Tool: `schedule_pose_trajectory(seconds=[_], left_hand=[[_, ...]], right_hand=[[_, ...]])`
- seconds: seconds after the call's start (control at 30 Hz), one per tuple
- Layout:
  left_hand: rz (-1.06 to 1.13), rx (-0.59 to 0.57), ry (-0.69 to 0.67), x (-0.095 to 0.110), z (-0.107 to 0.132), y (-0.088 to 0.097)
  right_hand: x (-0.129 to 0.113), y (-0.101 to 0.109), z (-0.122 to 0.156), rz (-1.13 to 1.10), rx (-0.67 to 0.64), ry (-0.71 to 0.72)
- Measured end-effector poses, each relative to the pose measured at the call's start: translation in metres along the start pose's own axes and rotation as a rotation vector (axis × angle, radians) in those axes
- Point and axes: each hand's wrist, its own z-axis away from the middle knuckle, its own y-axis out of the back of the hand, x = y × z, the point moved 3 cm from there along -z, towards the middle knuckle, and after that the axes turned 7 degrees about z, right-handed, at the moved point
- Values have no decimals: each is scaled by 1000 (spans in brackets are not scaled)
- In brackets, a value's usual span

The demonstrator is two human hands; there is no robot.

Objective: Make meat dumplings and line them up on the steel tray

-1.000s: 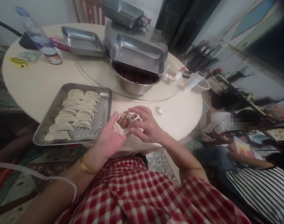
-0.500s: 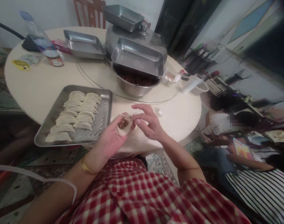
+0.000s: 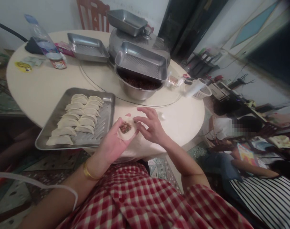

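Observation:
My left hand cradles a round dumpling wrapper on its palm and fingers, with the thumb over the near left edge. A small mound of brown, green-flecked filling lies in the wrapper's middle. At the wrapper's right edge, my right hand has its thumb and index finger closed on the rim, while its other fingers are bent and raised. Left of my hands, a metal tray carries two rows of folded dumplings. Behind them stands a steel bowl of dark filling.
An empty metal tray rests tilted on the bowl's rim. Beyond are a large lidded pan and more trays. A plastic bottle and a jar stand left; a white basket sits right. People sit at far right.
The wrapper now lies flatter and shows more of its face. My right thumb has drawn in to the wrapper's right edge beside the index finger. The dumplings on the tray are unchanged.

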Motion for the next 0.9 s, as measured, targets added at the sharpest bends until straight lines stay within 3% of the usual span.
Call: schedule_pose_trajectory(seconds=[0.37, 0.6, 0.8, 0.9], left_hand=[[-6, 36, -7, 0, -3, 0], [2, 12, 19, -1, -4, -2], [95, -34, 52, -1, -3, -5], [89, -45, 42, 1, -2, -5]], right_hand=[[5, -3, -2, -19, -105, -11], [1, 7, -6, -215, 37, -91], [-22, -1, -15, -138, 8, 74], [-21, 0, -14, -165, -17, 77]])
